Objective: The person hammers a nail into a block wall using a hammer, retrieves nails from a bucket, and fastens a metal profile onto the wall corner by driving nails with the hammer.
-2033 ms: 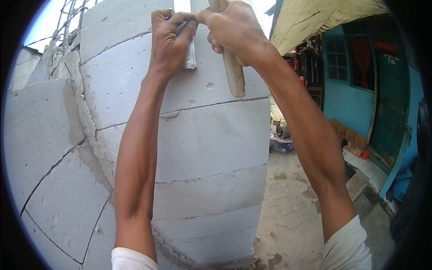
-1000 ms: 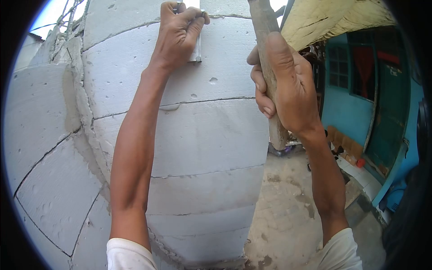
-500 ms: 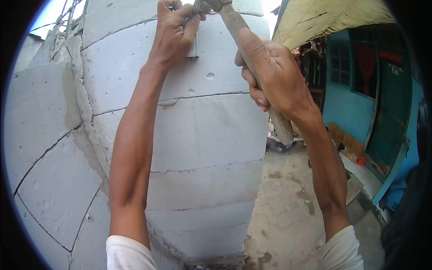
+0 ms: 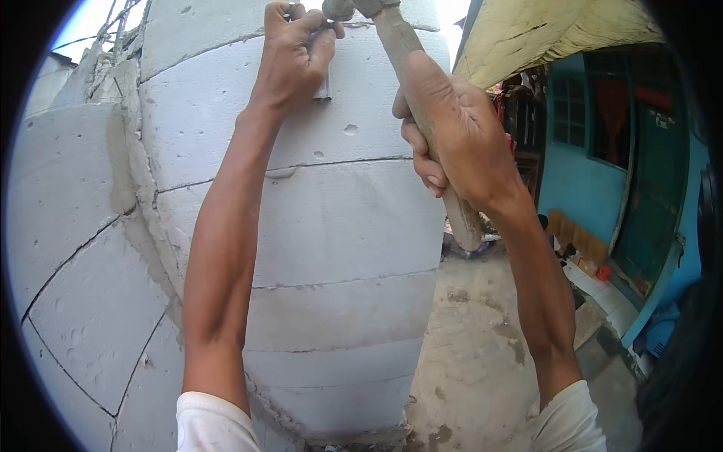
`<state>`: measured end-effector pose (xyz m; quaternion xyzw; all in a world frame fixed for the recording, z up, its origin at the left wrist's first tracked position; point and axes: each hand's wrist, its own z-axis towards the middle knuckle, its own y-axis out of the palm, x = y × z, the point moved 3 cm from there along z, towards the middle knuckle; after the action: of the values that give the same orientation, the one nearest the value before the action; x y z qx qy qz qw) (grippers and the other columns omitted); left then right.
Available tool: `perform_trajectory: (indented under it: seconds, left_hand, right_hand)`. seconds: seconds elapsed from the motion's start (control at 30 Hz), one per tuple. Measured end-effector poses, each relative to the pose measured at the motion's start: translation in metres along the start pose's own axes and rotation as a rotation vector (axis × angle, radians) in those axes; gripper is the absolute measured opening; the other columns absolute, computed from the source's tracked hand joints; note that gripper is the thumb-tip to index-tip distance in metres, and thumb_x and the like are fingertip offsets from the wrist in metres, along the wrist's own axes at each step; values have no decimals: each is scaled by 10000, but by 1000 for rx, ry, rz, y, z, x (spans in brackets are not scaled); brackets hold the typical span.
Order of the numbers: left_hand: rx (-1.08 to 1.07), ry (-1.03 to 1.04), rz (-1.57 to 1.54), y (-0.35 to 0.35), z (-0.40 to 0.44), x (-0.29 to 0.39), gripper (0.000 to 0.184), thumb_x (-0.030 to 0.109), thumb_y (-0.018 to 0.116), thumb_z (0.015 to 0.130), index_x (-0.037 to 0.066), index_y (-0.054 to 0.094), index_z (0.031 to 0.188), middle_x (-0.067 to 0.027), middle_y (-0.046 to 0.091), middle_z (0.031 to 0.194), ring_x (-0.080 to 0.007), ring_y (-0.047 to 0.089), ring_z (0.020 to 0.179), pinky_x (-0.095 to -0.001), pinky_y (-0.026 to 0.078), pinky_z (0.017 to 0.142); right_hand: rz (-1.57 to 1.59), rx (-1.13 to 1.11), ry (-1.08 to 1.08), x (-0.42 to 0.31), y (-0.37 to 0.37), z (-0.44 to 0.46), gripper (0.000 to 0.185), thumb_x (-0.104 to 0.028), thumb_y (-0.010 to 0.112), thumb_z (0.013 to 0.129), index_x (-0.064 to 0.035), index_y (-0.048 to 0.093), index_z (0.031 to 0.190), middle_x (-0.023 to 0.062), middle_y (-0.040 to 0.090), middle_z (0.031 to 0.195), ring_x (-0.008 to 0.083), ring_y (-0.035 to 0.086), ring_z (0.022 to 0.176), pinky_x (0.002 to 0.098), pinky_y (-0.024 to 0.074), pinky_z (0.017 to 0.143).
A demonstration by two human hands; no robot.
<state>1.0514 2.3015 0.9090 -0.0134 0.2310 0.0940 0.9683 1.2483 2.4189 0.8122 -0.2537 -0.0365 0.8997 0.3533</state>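
Observation:
My left hand (image 4: 292,56) is raised against the pale block wall (image 4: 354,218), its fingers closed round a small nail-like piece, only partly visible. Below and behind those fingers shows the end of a narrow metal strip (image 4: 324,89), lying upright on the wall. My right hand (image 4: 459,135) is wrapped round the wooden handle of a hammer (image 4: 397,38). The hammer's head, cut off by the top edge of the view, is just right of my left fingertips; whether they touch is unclear.
Another block wall (image 4: 68,173) meets this one at a rough mortared corner on the left. To the right are a paved ground (image 4: 471,339), a yellowish tarp (image 4: 557,34) overhead, and a blue house wall (image 4: 584,192) with a green door (image 4: 655,181).
Since two seconds ago, my right hand swung back from my left hand, then brought the hammer head close to it again. My left hand has kept its hold, shifting only slightly in view.

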Motion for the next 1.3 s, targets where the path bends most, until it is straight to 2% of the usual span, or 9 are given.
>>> perform_trajectory:
  seconds: [0.23,0.3,0.5,0.67,0.83,0.97,1.07,1.17,1.3]
  left_hand:
    - [41,-10,53,-4,5,15,361,228,748,930,65,711,1250,-125,517,1103,-231,533,1073,-387,517,938]
    - [-57,-294,-56,-11,14,24,579,139,704,834,-133,539,1318,-340,573,1328,-449,579,1257,-469,485,1076]
    - [235,-149,-37,3,9,14,868,74,741,802,-118,298,1523,-327,495,1367,-425,502,1329,-452,416,1158]
    - [147,-222,-64,2,10,20,899,81,760,779,-108,294,1525,-311,520,1317,-407,559,1235,-445,472,1080]
    - [252,-201,-61,3,9,14,893,89,770,768,-104,315,1511,-272,541,1214,-361,580,1109,-437,507,979]
    - [287,-175,-72,4,4,16,884,90,765,767,-102,328,1510,-282,539,1252,-353,577,1088,-430,506,965]
    - [201,-332,-63,0,6,20,888,77,767,763,-102,330,1515,-290,542,1278,-354,580,1101,-426,512,976]
    - [280,-224,-70,0,11,15,845,78,769,762,-101,373,1487,-282,558,1253,-362,592,1104,-430,518,971]
    - [244,-164,-15,4,6,17,683,88,757,777,-105,486,1374,-283,581,1208,-390,606,1116,-440,518,975]
  right_hand:
    - [-4,23,-113,-9,-6,-5,712,-676,385,1081,-5,578,941,3,473,632,49,460,412,226,399,362]
    - [-11,32,-172,-11,-6,-6,712,-674,383,1083,-2,577,952,4,475,634,50,458,412,224,397,362]
    - [3,44,-297,2,6,4,714,-677,371,1083,-2,572,960,-2,469,621,44,444,405,221,384,354]
    - [-85,-81,16,-4,7,8,724,-710,392,1063,-30,571,891,-29,449,589,44,432,397,227,369,340]
    - [39,85,-371,-16,12,2,710,-671,372,1088,-18,564,887,-21,443,586,41,418,396,227,368,343]
    - [-199,-53,-79,11,2,22,701,-668,367,1090,-27,547,872,-20,429,580,41,424,397,228,360,334]
    - [-24,-13,-51,-7,2,7,691,-654,417,1087,-32,584,836,-37,406,546,62,398,408,240,330,372]
    - [-52,40,-316,13,8,14,678,-659,394,1088,-36,541,864,-28,424,577,39,417,393,225,356,337]
    - [-254,-21,-139,7,-2,17,662,-665,409,1082,-49,546,880,-49,414,576,33,394,396,225,351,346]
